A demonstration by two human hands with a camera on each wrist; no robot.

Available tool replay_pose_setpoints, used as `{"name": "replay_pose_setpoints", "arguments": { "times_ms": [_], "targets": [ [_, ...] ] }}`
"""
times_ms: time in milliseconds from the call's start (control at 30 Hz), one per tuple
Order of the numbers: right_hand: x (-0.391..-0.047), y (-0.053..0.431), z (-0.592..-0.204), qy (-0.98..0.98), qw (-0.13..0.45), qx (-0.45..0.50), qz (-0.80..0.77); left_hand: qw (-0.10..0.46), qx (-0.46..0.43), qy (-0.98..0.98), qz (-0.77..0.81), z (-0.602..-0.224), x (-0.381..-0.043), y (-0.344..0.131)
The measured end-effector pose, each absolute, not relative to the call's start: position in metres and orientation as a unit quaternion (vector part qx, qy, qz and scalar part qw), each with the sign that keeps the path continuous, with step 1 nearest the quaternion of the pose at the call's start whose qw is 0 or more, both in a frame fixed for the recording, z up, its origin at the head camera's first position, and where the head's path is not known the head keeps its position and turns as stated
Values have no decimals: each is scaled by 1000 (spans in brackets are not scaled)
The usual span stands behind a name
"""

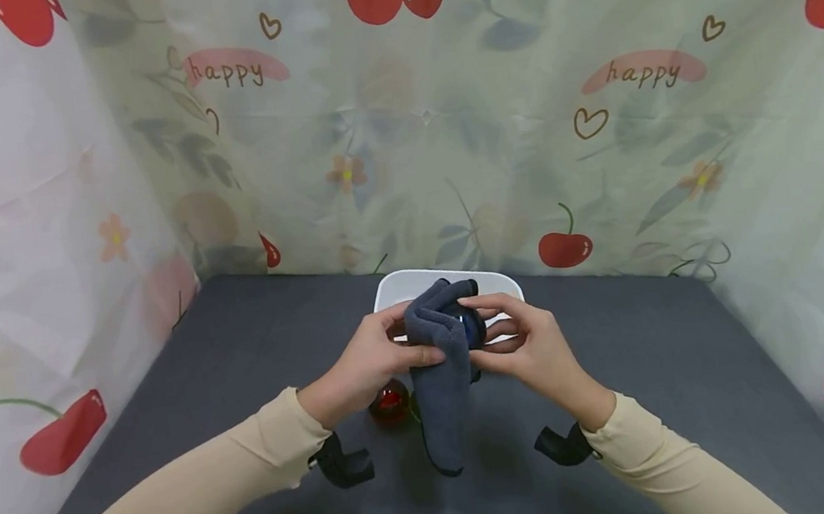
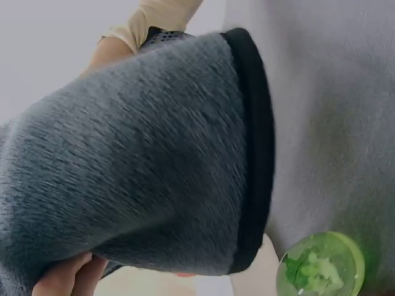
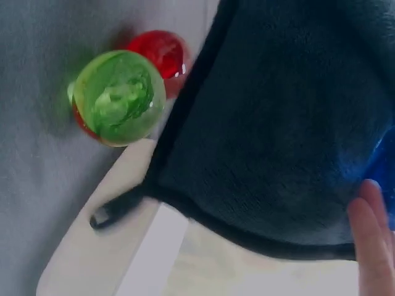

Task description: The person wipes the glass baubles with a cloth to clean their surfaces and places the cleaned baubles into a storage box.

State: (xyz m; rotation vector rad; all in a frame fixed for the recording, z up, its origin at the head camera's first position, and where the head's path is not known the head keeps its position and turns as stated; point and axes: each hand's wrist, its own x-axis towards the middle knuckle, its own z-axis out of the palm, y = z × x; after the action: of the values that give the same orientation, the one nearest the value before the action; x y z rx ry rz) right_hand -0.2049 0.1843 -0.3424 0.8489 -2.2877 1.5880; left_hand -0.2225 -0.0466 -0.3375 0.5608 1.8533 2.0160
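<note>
A dark grey cloth (image 1: 446, 404) with black edging hangs between the two hands in the head view. My left hand (image 1: 366, 366) pinches it from the left, thumb in front, and its lower end droops over the table. My right hand (image 1: 534, 340) holds a dark blue, glossy ball (image 1: 474, 327) against the cloth's right side, with fingers curved round it. Much of the ball is hidden by cloth and fingers. In the right wrist view, only a blue edge (image 3: 386, 166) of it shows beside the fingertips (image 3: 367, 216).
A white tray (image 1: 444, 274) stands behind the hands. A clear red ball (image 1: 390, 403) sits on the dark grey tabletop (image 1: 270, 339) below the left hand. Beside it is a clear green ball (image 3: 120, 98). Patterned curtains (image 1: 433, 171) enclose the table's back and sides.
</note>
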Motion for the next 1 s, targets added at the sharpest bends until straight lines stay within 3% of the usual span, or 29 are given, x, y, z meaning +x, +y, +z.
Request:
{"name": "replay_pose_setpoints", "arguments": {
  "times_ms": [233, 533, 800, 867, 1000],
  "targets": [
    [-204, 188, -339, -766, 38, 285, 574, 134, 176, 659, 719, -340, -223, -46],
    [-205, 189, -340, -784, 80, 265, 555, 163, 199, 653, 712, -335, -223, -47],
    [-202, 185, -337, -746, -11, 274, 607, 157, 191, 635, 732, -335, -222, -48],
    [-202, 187, -334, -758, 12, 293, 583, 149, 189, 629, 739, -336, -223, -48],
    [-205, 190, -328, -813, 110, 338, 461, 146, 184, 623, 746, -337, -224, -49]
  ]
}}
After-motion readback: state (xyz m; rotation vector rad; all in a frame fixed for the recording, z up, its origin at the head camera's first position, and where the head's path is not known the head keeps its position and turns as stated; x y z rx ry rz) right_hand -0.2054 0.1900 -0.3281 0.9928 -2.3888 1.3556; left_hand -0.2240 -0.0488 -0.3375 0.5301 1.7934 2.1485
